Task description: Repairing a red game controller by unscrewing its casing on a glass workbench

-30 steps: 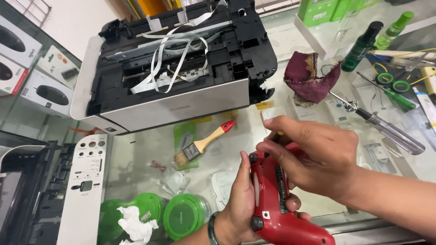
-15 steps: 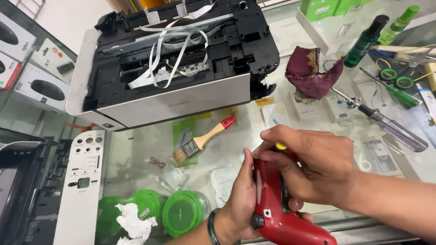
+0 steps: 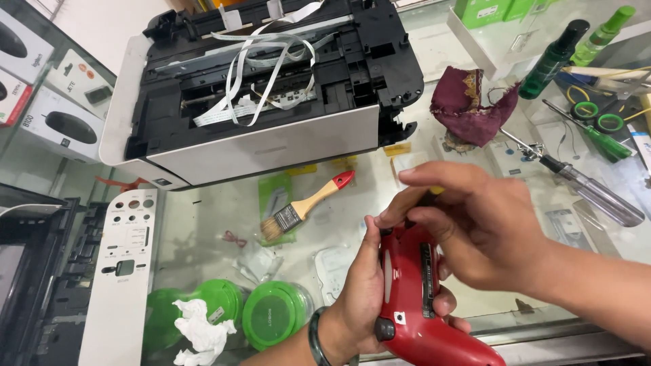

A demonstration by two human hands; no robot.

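Far left there's a stack of boxed computer mice [image 3: 51, 102] under the glass counter [image 3: 224, 203], and nearer, a white button panel [image 3: 122, 271] lying flat next to some black printer casing. Behind that sits the opened-up printer [image 3: 271, 95] with its white ribbon cables spilling loose over the top. A paintbrush [image 3: 305, 207] with a red-tipped handle lies on the glass just near of it, and two green round lids [image 3: 271, 315] plus a wad of white tissue [image 3: 200, 329] sit at the near edge.

Now the main bit: the left hand [image 3: 359, 298] has its fingers wrapped tight round a red game controller [image 3: 413, 298], near centre, held just above the counter edge with its back facing up. The right hand [image 3: 475, 230] is on its far end, fingers pinched together on something slim with a bit of yellow showing; can't tell what exactly. Compared to half a second ago the right hand has slid a touch further over the controller's top and the whole grip sits a bit more right in view, so it's still fiddling at that same spot.

Right side: a maroon cloth [image 3: 468, 105], a long screwdriver [image 3: 583, 186], a green-handled one [image 3: 600, 139], and dark and green bottles [image 3: 563, 57] at the far right. Nothing's actually crowding the hands
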